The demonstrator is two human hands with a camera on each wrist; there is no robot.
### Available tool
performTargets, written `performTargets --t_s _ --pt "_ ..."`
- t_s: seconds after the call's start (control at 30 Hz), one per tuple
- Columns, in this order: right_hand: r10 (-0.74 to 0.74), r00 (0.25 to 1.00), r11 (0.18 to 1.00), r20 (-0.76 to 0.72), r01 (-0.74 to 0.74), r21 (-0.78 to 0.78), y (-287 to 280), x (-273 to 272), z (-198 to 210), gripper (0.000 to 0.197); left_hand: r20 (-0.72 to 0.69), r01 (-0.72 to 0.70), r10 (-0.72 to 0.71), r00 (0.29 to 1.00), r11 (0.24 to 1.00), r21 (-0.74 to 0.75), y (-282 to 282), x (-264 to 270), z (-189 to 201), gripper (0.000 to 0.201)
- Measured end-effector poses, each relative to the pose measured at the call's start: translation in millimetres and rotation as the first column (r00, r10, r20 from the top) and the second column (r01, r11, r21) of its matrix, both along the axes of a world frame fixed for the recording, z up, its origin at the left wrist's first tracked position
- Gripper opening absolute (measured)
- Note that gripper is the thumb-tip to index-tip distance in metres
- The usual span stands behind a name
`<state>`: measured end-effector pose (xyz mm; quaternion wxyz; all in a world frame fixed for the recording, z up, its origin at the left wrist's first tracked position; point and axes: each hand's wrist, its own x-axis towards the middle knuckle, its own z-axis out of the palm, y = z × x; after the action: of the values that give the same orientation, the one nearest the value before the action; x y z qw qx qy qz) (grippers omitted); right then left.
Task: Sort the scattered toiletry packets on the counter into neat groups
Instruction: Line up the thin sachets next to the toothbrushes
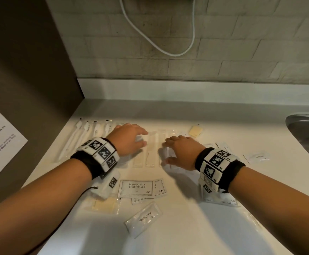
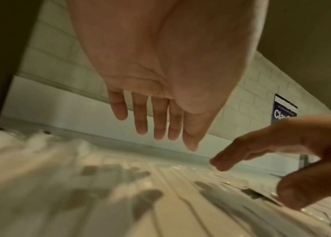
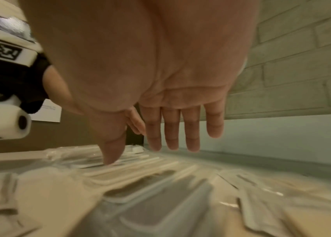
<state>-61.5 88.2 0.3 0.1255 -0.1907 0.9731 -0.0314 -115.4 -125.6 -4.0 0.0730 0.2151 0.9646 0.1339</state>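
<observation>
1. Scene: a person's two bare hands hover palm-down over a white counter (image 1: pixel 196 227) w/ toiletry packets spread on it. Wrist bands w/ black-and-white markers on both forearms.
2. Task items: a row of long clear-wrapped packets (image 1: pixel 151 150) lies side by side at centre, directly under and between the hands. Further left, a neat row of wrapped toothbrushes (image 1: pixel 83 137) near the dark side wall.
3. Nearer the person: a "Shampoo with Conditioner" sachet (image 1: pixel 136 188) overlapping others, a "Toothpaste" sachet (image 1: pixel 144 219) lying askew, a pale yellow soap packet (image 1: pixel 104 204) partly under the left wrist band. Far right: another toothpaste sachet (image 1: pixel 258 157); a small yellow packet (image 1: pixel 196 131) sits apart toward the back.
4. Step in hand, as judged: squaring up the centre row of clear packets. To do it well: press lightly w/ flat fingers, nudge both outer edges inward together, keep ends level, avoid sliding the slick wrappers over each other.
5. Left hand (image 1: pixel 129 139): fingers extended and slightly spread, thumb out, holding nothing; its fingers (image 2: pixel 154 121) hang just above the packets in the wrist view.
6. Right hand (image 1: pixel 182 150): also spread and relaxed, gripping nothing. In the right wrist view the thumb tip appears to touch a clear wrapper; the fingers (image 3: pixel 172 133) seem clear of it.
7. Both forearms reach forward, roughly parallel, wrists low, hands near each other but apart.
8. Also there: a steel sink (image 1: pixel 308 129) at right, a white cable (image 1: pixel 168 46) looping on the tiled wall.
</observation>
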Motion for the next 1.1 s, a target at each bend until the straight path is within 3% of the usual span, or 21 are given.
performTargets --t_s 0.1,0.23,0.43,0.63,0.87,1.0,1.1 --pt "0.095 0.995 0.995 0.019 -0.094 -0.039 -19.8 4.2 0.0 0.051 0.081 -0.005 0.005 0.997 1.0 0.0 -25.8 8.3 5.2 0.04" --pt "0.172 0.982 0.985 0.085 -0.17 -0.027 -40.4 6.3 -6.7 0.043 0.145 0.082 -0.058 0.988 0.983 -0.162 -36.6 19.2 -4.9 0.047" --pt "0.219 0.965 0.97 0.144 -0.231 0.07 -57.6 -1.8 -13.1 0.044 0.123 0.064 -0.035 0.992 0.97 -0.234 -45.6 19.0 -24.4 0.05" --pt "0.204 0.961 0.953 0.187 -0.239 0.185 -70.0 -2.6 -4.9 0.053 0.091 0.047 -0.025 0.996 0.967 -0.252 -51.3 16.9 -26.8 0.049" --pt "0.19 0.961 0.956 0.2 -0.228 0.187 -72.9 -1.1 -0.9 0.053 0.096 0.067 -0.044 0.994 0.964 -0.259 -52.5 16.2 -24.3 0.045" --pt "0.182 0.971 0.973 0.153 -0.201 0.116 -69.2 0.5 -1.8 0.052 0.032 0.095 -0.09 0.995 0.948 -0.305 -47.2 18.7 -16.6 0.036" --pt "0.137 0.99 0.989 0.047 -0.139 0.048 -60.0 -0.7 -3.3 0.052 0.016 0.046 -0.043 0.999 0.971 -0.236 -42.7 18.5 -8.0 0.038"
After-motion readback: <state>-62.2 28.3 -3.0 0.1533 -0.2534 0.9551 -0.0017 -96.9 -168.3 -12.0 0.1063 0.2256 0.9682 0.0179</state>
